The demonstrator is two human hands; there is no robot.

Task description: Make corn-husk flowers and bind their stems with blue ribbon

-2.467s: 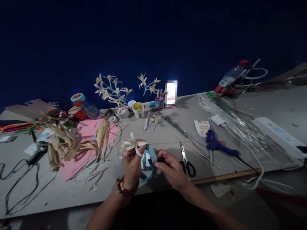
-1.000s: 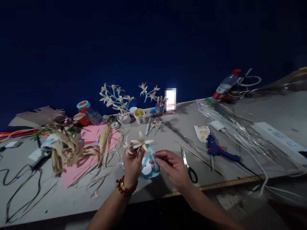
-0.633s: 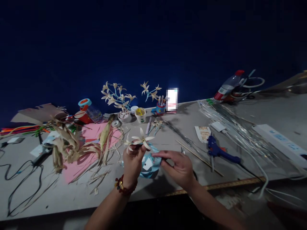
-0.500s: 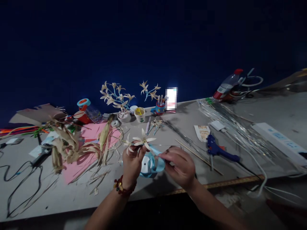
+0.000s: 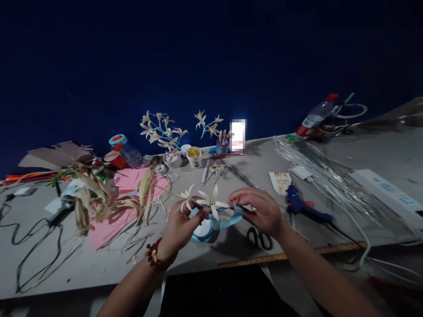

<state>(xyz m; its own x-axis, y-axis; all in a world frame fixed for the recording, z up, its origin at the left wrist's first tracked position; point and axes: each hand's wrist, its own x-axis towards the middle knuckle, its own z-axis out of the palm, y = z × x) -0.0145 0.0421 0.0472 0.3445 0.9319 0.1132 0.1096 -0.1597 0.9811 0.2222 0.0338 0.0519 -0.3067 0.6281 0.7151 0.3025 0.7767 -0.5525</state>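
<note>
My left hand (image 5: 180, 224), with a bead bracelet on the wrist, is closed round the stem of a pale husk flower (image 5: 211, 202) whose petals spread above my fingers. My right hand (image 5: 261, 210) pinches the free end of a light blue ribbon (image 5: 235, 215), pulled out to the right from the flower's stem. The ribbon roll (image 5: 203, 230) sits on the table just below both hands.
Black scissors (image 5: 257, 235) lie under my right hand, a blue glue gun (image 5: 302, 204) and wooden ruler (image 5: 297, 253) further right. Dried corn husks (image 5: 95, 198) on pink paper (image 5: 109, 220) lie left. Finished flower sprigs (image 5: 161, 130), cups and a lit phone (image 5: 238, 135) stand at the back.
My right hand has moved up and right, drawing the blue ribbon out taut from the flower stem. The flower has tilted right in my left hand.
</note>
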